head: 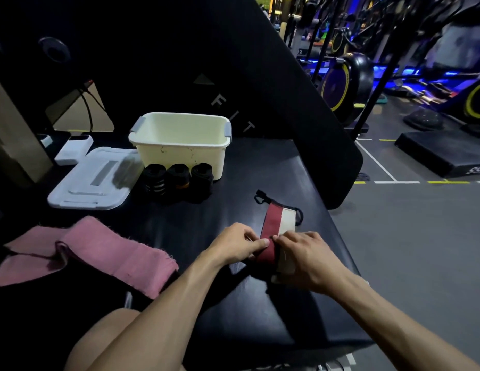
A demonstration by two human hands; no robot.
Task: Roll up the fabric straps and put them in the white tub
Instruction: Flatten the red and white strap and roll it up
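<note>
A red and white fabric strap (pixel 277 223) with a black loop at its far end lies on the black padded bench (pixel 260 170). My left hand (pixel 237 243) and my right hand (pixel 306 255) both pinch its near end, where the strap is partly rolled. The white tub (pixel 181 145) stands further back on the bench and looks empty. Three rolled dark straps (pixel 178 180) stand in a row against the tub's front wall.
A white lid (pixel 94 180) lies left of the tub, with a small white box (pixel 74 151) behind it. A wide pink fabric band (pixel 105 250) is spread at the near left. A black upright pad rises behind the bench. The bench edge drops off on the right to the gym floor.
</note>
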